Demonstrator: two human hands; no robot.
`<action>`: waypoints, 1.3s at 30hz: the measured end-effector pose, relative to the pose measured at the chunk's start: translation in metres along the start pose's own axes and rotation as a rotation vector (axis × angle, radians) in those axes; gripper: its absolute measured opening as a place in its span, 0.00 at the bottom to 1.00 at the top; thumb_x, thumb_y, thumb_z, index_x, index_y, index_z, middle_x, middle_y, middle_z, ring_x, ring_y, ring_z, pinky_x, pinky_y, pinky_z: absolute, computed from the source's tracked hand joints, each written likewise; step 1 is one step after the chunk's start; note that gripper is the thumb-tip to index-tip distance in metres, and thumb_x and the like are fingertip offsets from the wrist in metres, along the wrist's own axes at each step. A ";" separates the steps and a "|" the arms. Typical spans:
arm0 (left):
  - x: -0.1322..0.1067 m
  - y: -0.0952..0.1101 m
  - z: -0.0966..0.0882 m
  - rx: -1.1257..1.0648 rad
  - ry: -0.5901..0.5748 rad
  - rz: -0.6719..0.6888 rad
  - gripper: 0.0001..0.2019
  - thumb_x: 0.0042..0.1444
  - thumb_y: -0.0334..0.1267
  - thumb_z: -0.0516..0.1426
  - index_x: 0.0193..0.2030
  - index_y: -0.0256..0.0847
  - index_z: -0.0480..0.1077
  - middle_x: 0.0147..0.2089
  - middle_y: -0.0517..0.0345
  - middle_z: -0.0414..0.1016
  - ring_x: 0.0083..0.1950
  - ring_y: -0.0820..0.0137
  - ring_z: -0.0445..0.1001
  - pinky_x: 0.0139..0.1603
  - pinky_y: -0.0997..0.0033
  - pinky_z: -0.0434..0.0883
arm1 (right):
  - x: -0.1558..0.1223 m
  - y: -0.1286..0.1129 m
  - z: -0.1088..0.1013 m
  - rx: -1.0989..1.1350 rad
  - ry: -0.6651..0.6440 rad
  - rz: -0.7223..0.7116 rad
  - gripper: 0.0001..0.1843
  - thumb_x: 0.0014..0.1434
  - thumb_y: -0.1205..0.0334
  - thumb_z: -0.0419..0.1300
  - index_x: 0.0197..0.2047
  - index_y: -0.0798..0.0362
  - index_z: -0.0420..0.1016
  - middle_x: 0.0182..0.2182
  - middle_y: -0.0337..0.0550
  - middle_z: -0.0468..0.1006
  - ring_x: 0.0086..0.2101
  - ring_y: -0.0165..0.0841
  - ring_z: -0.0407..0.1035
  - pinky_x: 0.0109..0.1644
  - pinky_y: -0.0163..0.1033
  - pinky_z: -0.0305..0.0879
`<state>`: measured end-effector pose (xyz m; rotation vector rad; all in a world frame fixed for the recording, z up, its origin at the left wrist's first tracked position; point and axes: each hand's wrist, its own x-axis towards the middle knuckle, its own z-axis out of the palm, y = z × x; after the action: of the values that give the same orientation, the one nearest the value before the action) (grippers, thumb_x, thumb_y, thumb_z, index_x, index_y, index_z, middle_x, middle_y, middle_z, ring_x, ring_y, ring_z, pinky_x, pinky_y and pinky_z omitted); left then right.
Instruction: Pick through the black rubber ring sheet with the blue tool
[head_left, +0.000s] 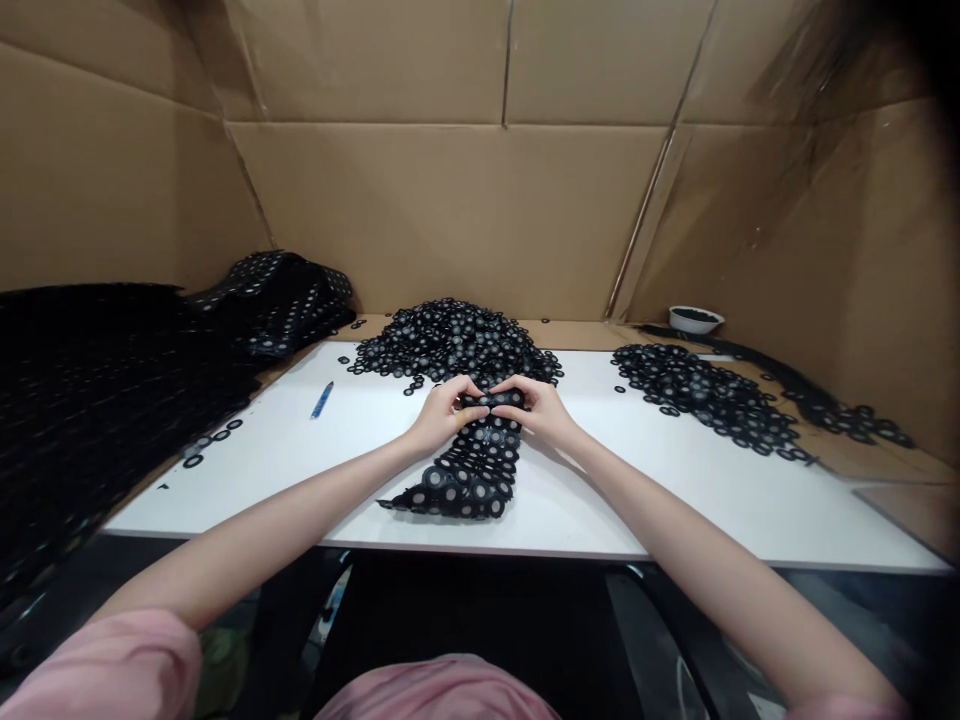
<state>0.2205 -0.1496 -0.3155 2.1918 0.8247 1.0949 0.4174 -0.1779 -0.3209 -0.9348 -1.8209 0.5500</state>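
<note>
A black sheet of moulded rubber rings (480, 465) lies on the white tabletop in front of me, its far end raised in my fingers. My left hand (442, 412) pinches that end at its left side, thumb below and fingertips above. Opposite it, my right hand (544, 410) grips the right side the same way, and the fingertips of both hands nearly meet. The near end of the sheet spreads toward the table's front edge, with a pointed corner to the left. Just behind my hands rises a heap of loose black rings (457, 338).
Another pile of rings (705, 395) spreads along the right. Behind it sits a white bowl (695, 320) with dark contents. A blue pen-like tool (322, 400) lies left. Stacked black sheets (112, 390) fill the far left. Cardboard walls (435, 220) enclose the table (600, 520).
</note>
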 end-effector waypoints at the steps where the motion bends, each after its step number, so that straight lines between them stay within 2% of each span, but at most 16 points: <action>1: 0.000 0.001 0.000 0.015 0.000 0.012 0.10 0.51 0.40 0.62 0.36 0.38 0.69 0.36 0.60 0.72 0.39 0.69 0.70 0.36 0.74 0.65 | 0.000 0.001 0.000 -0.003 0.004 0.000 0.12 0.52 0.58 0.66 0.39 0.52 0.76 0.36 0.42 0.78 0.34 0.35 0.70 0.34 0.37 0.60; 5: -0.001 0.002 0.000 0.043 -0.009 0.041 0.09 0.52 0.39 0.62 0.38 0.39 0.71 0.38 0.59 0.75 0.39 0.69 0.71 0.37 0.74 0.66 | -0.002 0.002 0.001 -0.014 0.011 0.005 0.13 0.51 0.57 0.66 0.39 0.53 0.76 0.34 0.41 0.78 0.31 0.33 0.67 0.32 0.37 0.58; 10: -0.003 0.002 0.000 0.050 0.006 0.058 0.12 0.53 0.43 0.60 0.41 0.39 0.73 0.39 0.56 0.76 0.38 0.68 0.72 0.38 0.72 0.66 | -0.003 0.000 0.000 -0.016 0.012 0.015 0.14 0.52 0.54 0.66 0.39 0.53 0.76 0.34 0.41 0.77 0.29 0.32 0.65 0.31 0.37 0.56; 18: 0.000 -0.004 -0.001 -0.025 -0.045 0.009 0.10 0.52 0.42 0.61 0.36 0.37 0.74 0.36 0.56 0.77 0.36 0.69 0.72 0.37 0.73 0.67 | -0.003 -0.002 -0.002 -0.023 -0.011 0.019 0.12 0.52 0.56 0.66 0.38 0.53 0.76 0.34 0.42 0.77 0.32 0.34 0.67 0.32 0.36 0.58; 25: 0.000 -0.002 -0.002 -0.029 -0.037 0.004 0.09 0.50 0.40 0.62 0.33 0.36 0.74 0.33 0.57 0.76 0.34 0.70 0.71 0.34 0.74 0.64 | -0.002 0.002 0.002 0.017 -0.017 0.030 0.12 0.52 0.57 0.66 0.38 0.53 0.75 0.36 0.42 0.78 0.34 0.35 0.69 0.34 0.36 0.60; 32: -0.001 -0.002 -0.002 -0.035 -0.053 0.003 0.10 0.52 0.42 0.60 0.31 0.35 0.73 0.32 0.56 0.76 0.34 0.70 0.70 0.34 0.73 0.64 | -0.002 0.003 0.002 0.042 -0.015 0.054 0.14 0.51 0.56 0.66 0.39 0.54 0.77 0.33 0.42 0.78 0.30 0.33 0.67 0.31 0.36 0.58; 36: -0.001 0.002 -0.001 -0.027 -0.008 -0.031 0.12 0.53 0.45 0.60 0.32 0.36 0.72 0.31 0.58 0.74 0.33 0.71 0.70 0.33 0.73 0.64 | -0.002 -0.002 0.002 0.080 -0.005 0.090 0.16 0.51 0.54 0.65 0.41 0.53 0.75 0.36 0.42 0.77 0.31 0.32 0.67 0.31 0.36 0.59; 39: -0.001 0.004 -0.001 -0.043 0.085 -0.057 0.12 0.52 0.45 0.60 0.34 0.37 0.72 0.33 0.58 0.75 0.33 0.71 0.70 0.34 0.73 0.66 | -0.003 -0.006 0.004 0.245 -0.023 0.210 0.22 0.48 0.54 0.67 0.45 0.52 0.70 0.38 0.41 0.75 0.32 0.32 0.68 0.34 0.36 0.63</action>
<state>0.2201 -0.1529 -0.3124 2.0860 0.8865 1.1731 0.4123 -0.1838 -0.3201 -0.9580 -1.6398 0.8968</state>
